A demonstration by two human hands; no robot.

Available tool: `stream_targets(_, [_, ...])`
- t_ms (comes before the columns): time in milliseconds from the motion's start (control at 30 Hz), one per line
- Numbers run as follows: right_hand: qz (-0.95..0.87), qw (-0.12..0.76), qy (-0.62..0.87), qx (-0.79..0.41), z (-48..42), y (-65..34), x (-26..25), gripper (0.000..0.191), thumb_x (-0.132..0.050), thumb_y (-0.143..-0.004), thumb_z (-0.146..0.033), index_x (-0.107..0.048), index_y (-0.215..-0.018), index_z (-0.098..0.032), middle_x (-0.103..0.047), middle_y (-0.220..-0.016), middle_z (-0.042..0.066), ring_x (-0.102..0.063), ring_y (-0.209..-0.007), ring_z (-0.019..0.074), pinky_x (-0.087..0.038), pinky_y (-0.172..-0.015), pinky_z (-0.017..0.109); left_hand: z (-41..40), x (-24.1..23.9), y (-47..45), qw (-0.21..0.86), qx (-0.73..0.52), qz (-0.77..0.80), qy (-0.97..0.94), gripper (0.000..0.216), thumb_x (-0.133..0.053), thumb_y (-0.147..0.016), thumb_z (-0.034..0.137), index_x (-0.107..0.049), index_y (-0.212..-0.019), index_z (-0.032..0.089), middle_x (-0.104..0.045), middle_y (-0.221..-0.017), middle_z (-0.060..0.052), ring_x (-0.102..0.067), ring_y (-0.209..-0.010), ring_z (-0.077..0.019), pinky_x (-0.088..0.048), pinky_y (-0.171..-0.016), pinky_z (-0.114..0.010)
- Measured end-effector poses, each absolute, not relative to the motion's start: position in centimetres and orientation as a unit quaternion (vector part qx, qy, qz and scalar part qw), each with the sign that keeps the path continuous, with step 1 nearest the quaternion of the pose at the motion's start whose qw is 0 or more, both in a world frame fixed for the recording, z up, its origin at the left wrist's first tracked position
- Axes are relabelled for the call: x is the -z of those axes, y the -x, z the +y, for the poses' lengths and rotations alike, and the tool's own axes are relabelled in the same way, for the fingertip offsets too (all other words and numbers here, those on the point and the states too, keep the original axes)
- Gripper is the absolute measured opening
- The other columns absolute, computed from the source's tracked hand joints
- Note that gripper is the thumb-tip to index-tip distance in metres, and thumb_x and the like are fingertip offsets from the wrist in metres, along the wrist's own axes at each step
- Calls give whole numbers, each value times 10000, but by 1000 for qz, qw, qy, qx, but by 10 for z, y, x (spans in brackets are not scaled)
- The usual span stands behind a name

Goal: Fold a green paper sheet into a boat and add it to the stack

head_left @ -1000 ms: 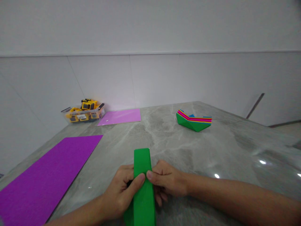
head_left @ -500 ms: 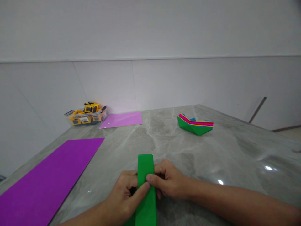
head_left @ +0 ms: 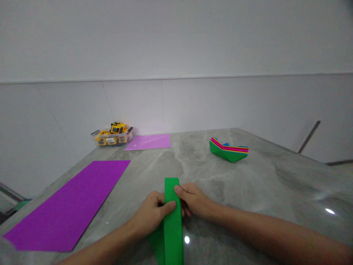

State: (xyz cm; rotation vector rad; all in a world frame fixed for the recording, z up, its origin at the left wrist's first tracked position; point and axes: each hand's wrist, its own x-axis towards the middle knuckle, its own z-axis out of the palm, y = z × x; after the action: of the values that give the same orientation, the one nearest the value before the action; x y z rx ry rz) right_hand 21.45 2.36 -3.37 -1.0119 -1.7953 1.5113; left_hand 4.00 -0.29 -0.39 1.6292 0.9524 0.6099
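purple sheets (head_left: 70, 204), paper boats (head_left: 228, 150), toy trucks (head_left: 113, 134)

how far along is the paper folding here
Done: a nested stack of folded paper shapes sits at the far right. In hand: left hand and right hand pinch the green paper, folded to a narrow strip. Left: the purple sheet and lilac sheet lie flat, unfolded.

Light: bright, even, diffuse, cast from overhead. Glare: two small white spots are reflected on the polished surface (head_left: 248, 191), one beside the green paper strip (head_left: 173, 228), one at far right. Shadows: faint, soft, noted beneath the left hand (head_left: 151, 215) and right hand (head_left: 194, 200). Distortion: straight wall (head_left: 176, 44) lines are slightly bowed toward the edges; the top right corner is darkened.
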Motion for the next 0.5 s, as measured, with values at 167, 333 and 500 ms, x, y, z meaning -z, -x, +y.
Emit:
stream_targets(167, [-660,308,444,-522,31,-195,28,418,-500,-922,-490,-531,-652,-173,-466,-431,-55,-433,-351,80,-318,-344,181,2,5,-38,512,-279,481,-655,459,-621,-718,531,-762,-680,96,-683,-606,-74,-553,-532,-171,-411,-526,-265])
stream_targets(333, [-668,391,395,-496,39,-194,34,496,-555,-821,-637,-533,-633,-178,-452,-425,-59,-416,-346,77,-301,-337,188,6,6,-37,482,-292,459,-687,456,-582,-761,518,-756,-705,100,-611,-540,-37,-481,-475,-140,-358,-469,-243])
stream_targets(500, [-665,394,371,-515,37,-197,34,652,-462,-799,-766,-510,-518,-179,-445,-360,-30,-404,-311,77,-251,-319,191,0,-7,-33,433,-276,420,-749,447,-535,-838,473,-749,-699,105,-624,-587,-39,-471,-500,-124,-360,-487,-230])
